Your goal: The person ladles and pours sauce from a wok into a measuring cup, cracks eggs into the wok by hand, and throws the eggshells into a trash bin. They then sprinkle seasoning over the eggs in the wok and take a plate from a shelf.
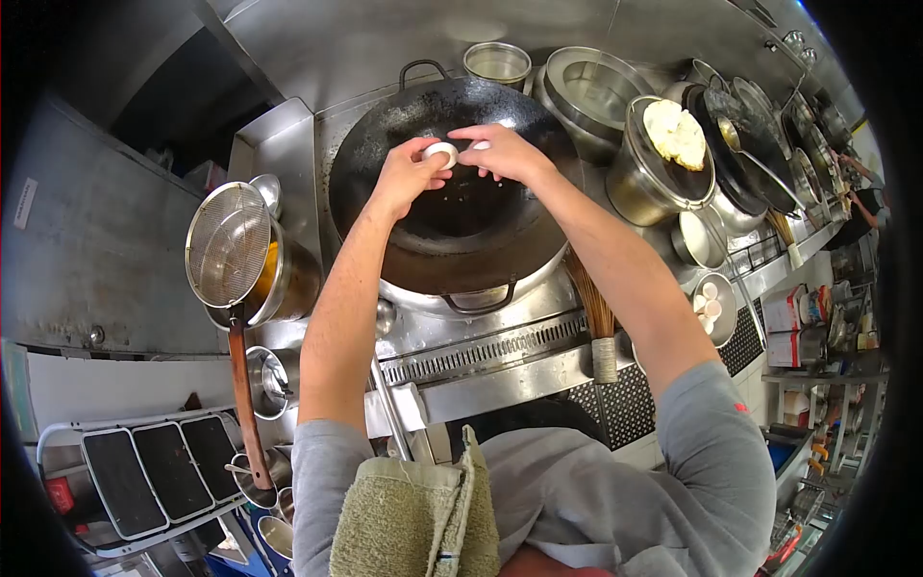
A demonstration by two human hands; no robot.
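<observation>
Over a large dark wok (423,252) with two loop handles, my two hands are close together. My left hand (413,173) is closed around a white eggshell piece (440,156). Just to its right, my right hand (505,156) grips another white shell piece (480,146) between its fingers. The pieces look apart from each other. A few tiny pale bits lie in the wok below my hands. Whether anything is falling from the shells is too small to tell.
On the left, a wire strainer (227,245) rests over a metal pot. A pot on the right bears cooked egg (674,135). A bowl (723,327) holds several white eggs or shells. A bamboo brush (598,332) hangs by the front edge. Another person (870,197) stands far right.
</observation>
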